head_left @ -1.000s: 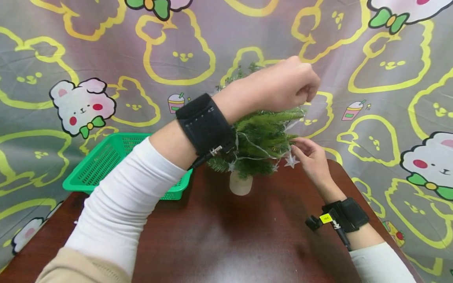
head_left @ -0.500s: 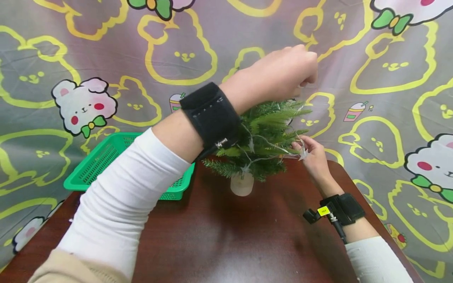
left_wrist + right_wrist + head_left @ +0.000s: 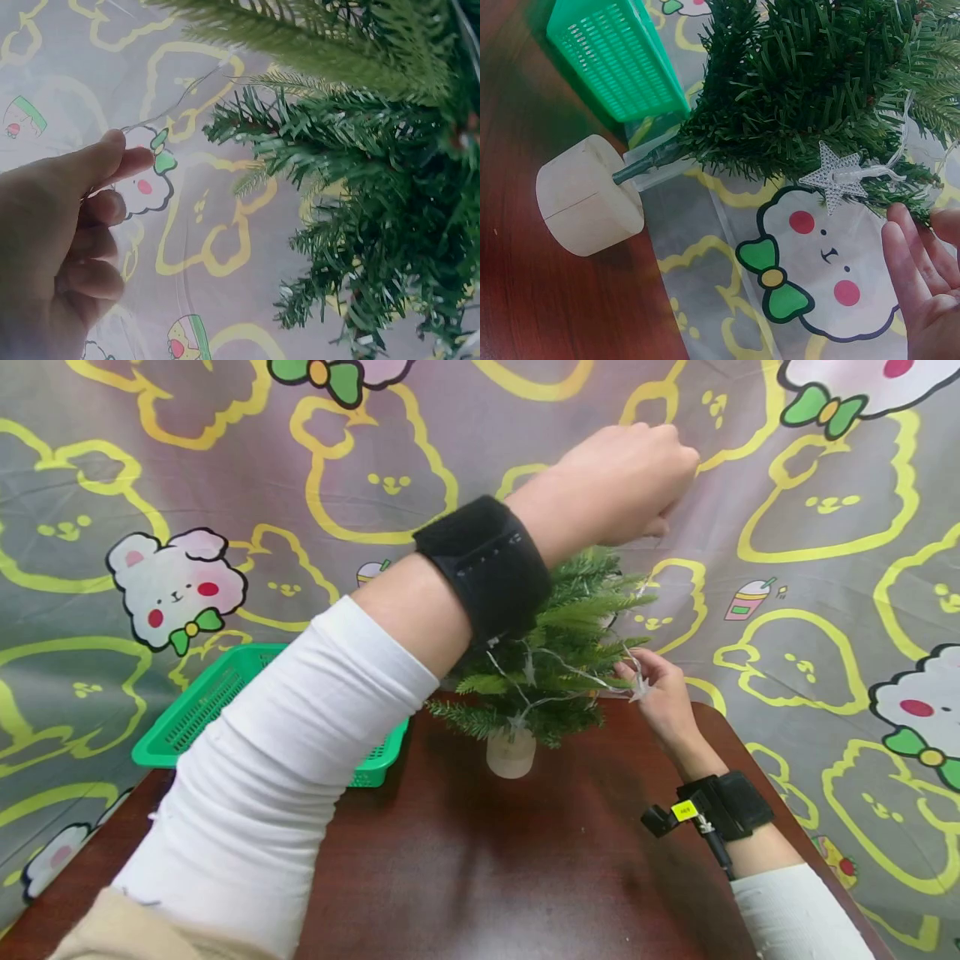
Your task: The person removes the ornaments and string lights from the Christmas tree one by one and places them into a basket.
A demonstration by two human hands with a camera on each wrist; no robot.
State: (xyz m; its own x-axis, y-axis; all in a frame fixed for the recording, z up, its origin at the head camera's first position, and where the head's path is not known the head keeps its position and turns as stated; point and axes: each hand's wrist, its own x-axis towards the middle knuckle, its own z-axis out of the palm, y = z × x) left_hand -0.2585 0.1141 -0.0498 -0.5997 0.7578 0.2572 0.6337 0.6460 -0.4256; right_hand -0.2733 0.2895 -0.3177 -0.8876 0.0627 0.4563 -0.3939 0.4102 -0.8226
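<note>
A small artificial Christmas tree (image 3: 570, 618) stands on the table on a round pale base (image 3: 589, 195). Clear string lights (image 3: 558, 696) wrap its branches, with star-shaped lights such as the star (image 3: 834, 178). My left hand (image 3: 618, 481) is raised over the treetop, which it partly hides in the head view. Thumb and forefinger pinch the thin light wire (image 3: 176, 101), which runs from them toward the branches. At the tree's lower right, my right hand (image 3: 663, 697) holds a branch tip (image 3: 907, 196) between thumb and fingers, and a star overlaps it in the head view.
A green plastic basket (image 3: 161, 752) stands at the table's back left, partly behind my left sleeve. The dark brown table (image 3: 450, 868) ends close to a patterned curtain (image 3: 465, 435). Both wrists wear black straps (image 3: 731, 806).
My left hand has moved up and slightly right, and its forearm has followed. Early on, the tree's lower lights shifted, with one star moving right and up over my right hand.
</note>
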